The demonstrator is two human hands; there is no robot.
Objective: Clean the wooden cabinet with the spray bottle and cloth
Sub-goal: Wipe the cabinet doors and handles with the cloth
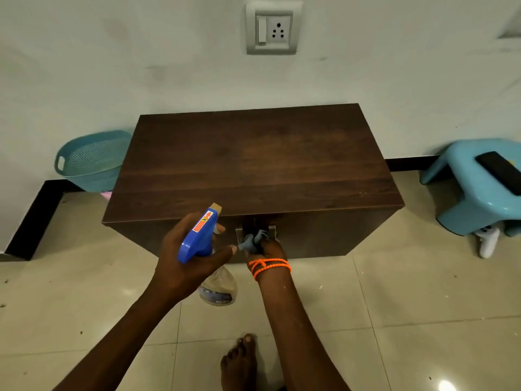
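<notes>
A low dark wooden cabinet stands against the wall, seen from above. My left hand grips a spray bottle with a blue trigger head and a clear body, its nozzle pointing at the cabinet's front top edge. My right hand, with orange beads on the wrist, is closed on a grey cloth pressed against the metal handles at the middle of the cabinet's front. The front face is mostly hidden by the viewing angle.
A teal plastic basket sits left of the cabinet. On the right stands a light blue stool with a black phone on top. A wall socket is above. My bare foot rests on the tiled floor.
</notes>
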